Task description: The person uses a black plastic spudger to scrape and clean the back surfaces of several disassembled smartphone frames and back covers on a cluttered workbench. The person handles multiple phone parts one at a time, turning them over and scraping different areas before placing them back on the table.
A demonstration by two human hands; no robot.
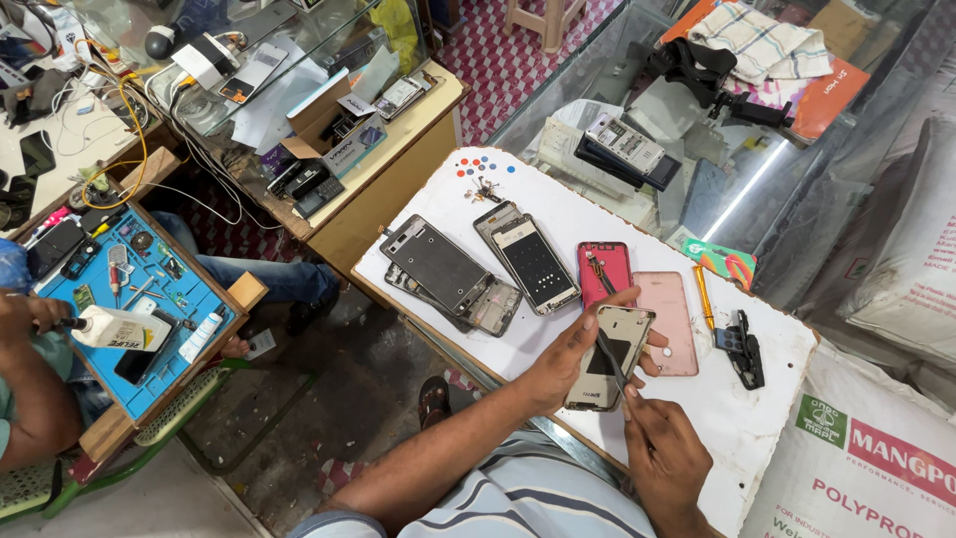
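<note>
The right hand [665,450], nearest the camera, pinches a slim dark tool [609,357] between thumb and fingers, wrist bent slightly inward and forearm coming up from the lower edge, with the tip resting on the opened phone [608,359]. The left hand [570,357] is closed around that phone, a pale gold handset with its back parts exposed, fingers wrapped over its left edge and thumb near the top; the phone sits tilted and just above the white surface [737,408], near its front edge. To work this well, the tool tip wants to stay shallow and nearly flat against the frame, with light pressure from the fingertips rather than the wrist, while the left hand clamps the body firmly so it cannot twist; prying should follow the seam rather than dig toward the board. Just beyond the phone lie a pink back cover [673,317] and a red phone shell [603,269], side by side and touching or nearly so. To the right sit a yellow-handled tool [703,297] and a small black clamp-like piece [745,349]. Further left on the surface rest a bare phone frame with a dark panel [532,259] and a stack of grey display frames [438,265]. At the far edge is a cluster of small coloured dots and screws [482,179]. Off to the left, another person's hand [30,311] holds a white bottle [121,329] over a blue tray [189,299].
</note>
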